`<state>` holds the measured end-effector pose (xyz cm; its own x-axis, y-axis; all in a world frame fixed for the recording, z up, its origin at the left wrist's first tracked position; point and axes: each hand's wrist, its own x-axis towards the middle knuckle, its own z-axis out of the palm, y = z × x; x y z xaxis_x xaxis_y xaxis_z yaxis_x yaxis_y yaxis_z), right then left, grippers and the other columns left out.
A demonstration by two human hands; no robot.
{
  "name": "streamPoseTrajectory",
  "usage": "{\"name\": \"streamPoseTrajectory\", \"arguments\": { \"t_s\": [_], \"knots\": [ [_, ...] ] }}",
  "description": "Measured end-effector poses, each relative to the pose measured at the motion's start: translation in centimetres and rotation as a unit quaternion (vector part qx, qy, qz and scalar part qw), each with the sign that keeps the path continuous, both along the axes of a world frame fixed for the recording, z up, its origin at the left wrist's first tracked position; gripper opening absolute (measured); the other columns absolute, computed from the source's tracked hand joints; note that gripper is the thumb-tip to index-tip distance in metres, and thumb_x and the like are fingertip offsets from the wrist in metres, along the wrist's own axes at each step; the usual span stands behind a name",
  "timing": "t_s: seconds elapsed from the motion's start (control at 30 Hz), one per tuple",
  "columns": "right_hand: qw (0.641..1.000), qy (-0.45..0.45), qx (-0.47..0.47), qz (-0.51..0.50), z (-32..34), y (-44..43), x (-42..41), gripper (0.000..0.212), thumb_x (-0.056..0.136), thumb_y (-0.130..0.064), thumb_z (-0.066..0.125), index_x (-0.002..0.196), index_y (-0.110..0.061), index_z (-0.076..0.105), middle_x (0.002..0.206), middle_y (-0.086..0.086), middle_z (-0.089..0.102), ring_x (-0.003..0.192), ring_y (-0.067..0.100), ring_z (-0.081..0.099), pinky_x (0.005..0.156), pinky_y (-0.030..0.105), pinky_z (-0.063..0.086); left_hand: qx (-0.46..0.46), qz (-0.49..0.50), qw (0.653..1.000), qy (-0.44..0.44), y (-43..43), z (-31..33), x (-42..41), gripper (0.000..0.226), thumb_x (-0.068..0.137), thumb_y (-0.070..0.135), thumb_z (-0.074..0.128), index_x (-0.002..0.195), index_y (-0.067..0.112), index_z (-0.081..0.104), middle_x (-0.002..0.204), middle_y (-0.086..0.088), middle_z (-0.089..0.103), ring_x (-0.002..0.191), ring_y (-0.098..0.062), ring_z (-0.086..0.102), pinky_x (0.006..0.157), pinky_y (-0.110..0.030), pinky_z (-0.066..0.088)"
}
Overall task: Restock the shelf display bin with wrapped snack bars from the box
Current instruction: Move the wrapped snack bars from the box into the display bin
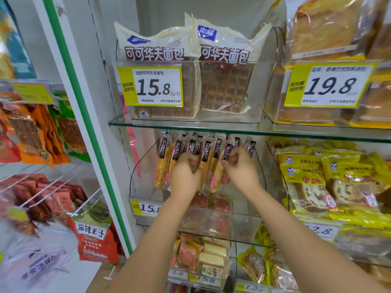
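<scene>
The wrapped snack bars (163,163) stand in a row inside the clear display bin (138,182), just under the glass shelf (190,125). Their long axes run near vertical, black printed ends up, leaning slightly apart like a fan. The left hand (185,176) curls its fingers round several bars in the middle of the row. The right hand (240,168) is bunched tight, pinching the top of bars at the right end, though exactly which ones is hard to make out. Both hands hide the bars' lower ends, and the left forearm cuts off the bin's price tag (146,207).
</scene>
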<state>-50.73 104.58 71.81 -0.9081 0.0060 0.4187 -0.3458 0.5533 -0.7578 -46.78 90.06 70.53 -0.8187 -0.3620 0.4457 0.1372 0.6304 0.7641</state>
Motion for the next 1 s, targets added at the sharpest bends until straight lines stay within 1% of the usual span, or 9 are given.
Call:
{"name": "streamPoseTrajectory", "arguments": {
  "t_s": [0.17,0.33,0.5,0.6,0.73,0.8,0.87,0.9,1.0],
  "knots": [
    [0.996,0.050,-0.009,0.071,-0.4,2.0,8.2,0.020,0.089,-0.031,0.061,0.079,-0.018,0.049,0.062,-0.008,0.051,0.055,0.002,0.046,0.052,0.014,0.035,0.067,-0.021,0.997,0.033,1.5,-2.0,10.1,0.010,0.088,0.025,0.063,0.090,0.022,0.054,0.059,0.008,0.045,0.053,-0.004,0.044,0.054,-0.015,0.036],
    [0.983,-0.009,0.073,0.167,-7.2,3.7,15.7,0.041,0.090,-0.046,0.051,0.062,-0.017,0.044,0.047,-0.006,0.035,0.046,0.008,0.034,0.049,0.025,0.028,0.132,-0.027,0.989,-0.057,3.0,-10.5,19.1,0.020,0.090,0.031,0.059,0.078,0.016,0.055,0.049,0.005,0.032,0.044,-0.005,0.033,0.047,-0.017,0.026],
    [0.940,-0.141,0.189,0.247,-18.3,4.9,20.4,0.033,0.094,-0.045,0.049,0.067,-0.026,0.042,0.052,-0.003,0.039,0.049,0.012,0.041,0.051,0.025,0.031,0.187,0.054,0.957,-0.216,3.9,-22.3,26.3,0.018,0.088,0.028,0.064,0.074,0.020,0.053,0.045,0.006,0.034,0.040,-0.006,0.035,0.044,-0.020,0.023],
    [0.908,-0.241,0.211,0.269,-25.7,5.6,21.7,0.022,0.094,-0.037,0.053,0.082,-0.021,0.044,0.059,-0.005,0.044,0.053,0.010,0.044,0.051,0.022,0.032,0.201,0.090,0.922,-0.318,4.1,-29.9,29.5,0.030,0.079,0.045,0.062,0.067,0.022,0.047,0.044,0.004,0.050,0.043,-0.007,0.047,0.050,-0.032,0.038],
    [0.858,-0.361,0.279,0.237,-37.4,6.8,22.7,0.012,0.088,-0.027,0.055,0.090,-0.023,0.043,0.080,-0.005,0.052,0.072,0.017,0.052,0.066,0.028,0.046,0.217,0.113,0.878,-0.411,5.2,-39.1,31.8,0.039,0.082,0.037,0.064,0.056,0.015,0.044,0.051,-0.007,0.052,0.054,-0.027,0.053,0.055,-0.032,0.037],
    [0.830,-0.409,0.312,0.215,-43.4,7.8,23.2,0.010,0.088,-0.027,0.054,0.086,-0.022,0.046,0.083,-0.002,0.052,0.077,0.021,0.051,0.065,0.027,0.043,0.220,0.124,0.856,-0.451,5.7,-44.7,32.7,0.035,0.080,0.040,0.062,0.064,0.011,0.050,0.059,-0.011,0.058,0.061,-0.031,0.058,0.055,-0.029,0.042],
    [0.809,-0.459,0.309,0.201,-49.2,9.0,24.1,0.017,0.090,-0.016,0.053,0.075,-0.017,0.043,0.074,0.000,0.045,0.076,0.022,0.044,0.056,0.021,0.033,0.212,0.139,0.833,-0.491,6.2,-50.9,33.5,0.037,0.070,0.054,0.056,0.078,0.019,0.059,0.074,-0.004,0.066,0.075,-0.026,0.064,0.067,-0.035,0.054],
    [0.802,-0.473,0.307,0.197,-51.9,9.7,24.6,0.022,0.088,-0.009,0.052,0.071,-0.017,0.041,0.070,0.000,0.042,0.077,0.022,0.045,0.055,0.026,0.029,0.211,0.140,0.824,-0.508,6.6,-53.9,33.9,0.036,0.070,0.055,0.057,0.082,0.021,0.062,0.078,0.001,0.067,0.078,-0.021,0.064,0.073,-0.036,0.054],
    [0.780,-0.520,0.299,0.180,-59.6,12.3,26.0,0.011,0.085,-0.012,0.058,0.090,-0.020,0.052,0.085,0.002,0.056,0.086,0.023,0.058,0.067,0.028,0.037,0.244,0.120,0.804,-0.530,8.3,-57.8,33.1,0.022,0.082,0.029,0.067,0.067,0.017,0.056,0.067,0.004,0.057,0.071,-0.019,0.056,0.072,-0.036,0.046]
  ]
}}
